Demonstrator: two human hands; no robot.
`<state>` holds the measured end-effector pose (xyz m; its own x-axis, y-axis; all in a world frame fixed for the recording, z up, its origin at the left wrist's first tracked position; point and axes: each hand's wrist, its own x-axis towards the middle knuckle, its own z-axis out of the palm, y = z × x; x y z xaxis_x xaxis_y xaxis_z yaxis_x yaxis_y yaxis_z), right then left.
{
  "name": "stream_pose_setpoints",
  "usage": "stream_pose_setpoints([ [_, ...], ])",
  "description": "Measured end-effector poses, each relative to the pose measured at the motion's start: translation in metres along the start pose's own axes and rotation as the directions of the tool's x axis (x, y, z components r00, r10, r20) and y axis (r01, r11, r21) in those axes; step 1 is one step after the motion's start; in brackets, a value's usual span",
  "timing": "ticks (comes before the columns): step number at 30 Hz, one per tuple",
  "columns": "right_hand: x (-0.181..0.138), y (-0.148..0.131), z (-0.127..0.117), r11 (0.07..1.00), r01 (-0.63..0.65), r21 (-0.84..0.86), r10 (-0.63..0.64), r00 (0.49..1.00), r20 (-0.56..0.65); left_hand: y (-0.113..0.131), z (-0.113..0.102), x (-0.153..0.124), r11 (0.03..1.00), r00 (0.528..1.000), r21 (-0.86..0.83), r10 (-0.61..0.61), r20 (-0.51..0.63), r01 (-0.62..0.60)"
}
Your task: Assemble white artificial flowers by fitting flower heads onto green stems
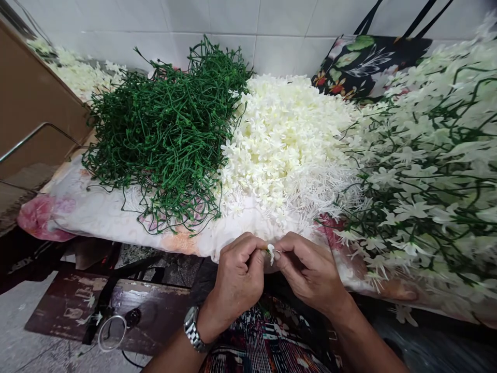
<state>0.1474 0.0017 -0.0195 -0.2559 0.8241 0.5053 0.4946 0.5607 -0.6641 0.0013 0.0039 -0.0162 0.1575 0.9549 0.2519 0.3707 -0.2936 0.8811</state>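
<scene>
Close together at the front edge of the cloth, my hands meet over one small white artificial flower (271, 253). My left hand (243, 264) is closed in a pinch at the flower's left side, where a small yellowish bit shows by the fingertips. From the other side my right hand (306, 267) pinches a thin pale strand at the flower, its far end hidden by the fingers. Just beyond lie a heap of loose white blossoms (283, 140) and a pile of thin white stamens (324, 189). Green plastic stems (163, 124) are heaped to the left.
Finished-looking white flower sprays (423, 181) crowd the right side. A black floral bag (368, 67) leans against the tiled wall (233, 18). At left stands a brown board (42, 88). A wooden bench (151, 311) with a white ring (112, 333) is below the patterned cloth (101, 207).
</scene>
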Motion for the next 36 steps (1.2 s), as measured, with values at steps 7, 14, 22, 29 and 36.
stream_pose_setpoints([
  [7, -0.001, 0.001, 0.002, 1.000, -0.016, 0.002, 0.016, 1.000, 0.010, 0.001, 0.003, -0.001, 1.000, 1.000, 0.021, -0.015, 0.003, 0.014],
  [14, 0.000, -0.003, 0.000, 0.998, 0.020, -0.066, -0.022, 0.999, -0.031, 0.001, -0.003, 0.004, 0.929, 0.963, -0.255, -0.253, 0.096, 0.270],
  [22, 0.003, -0.011, -0.002, 0.977, 0.104, -0.184, -0.126, 0.986, -0.112, 0.009, -0.007, 0.004, 0.873, 0.953, -0.388, -0.296, 0.059, 0.295],
  [29, 0.004, -0.011, -0.002, 0.978, 0.109, -0.179, -0.122, 0.991, -0.061, 0.007, -0.004, 0.002, 0.973, 0.989, -0.179, -0.150, -0.015, 0.145],
  [36, 0.002, -0.005, 0.004, 0.978, 0.097, -0.185, -0.112, 0.991, -0.073, 0.005, -0.001, 0.003, 0.988, 0.994, -0.112, -0.109, -0.008, 0.107],
])
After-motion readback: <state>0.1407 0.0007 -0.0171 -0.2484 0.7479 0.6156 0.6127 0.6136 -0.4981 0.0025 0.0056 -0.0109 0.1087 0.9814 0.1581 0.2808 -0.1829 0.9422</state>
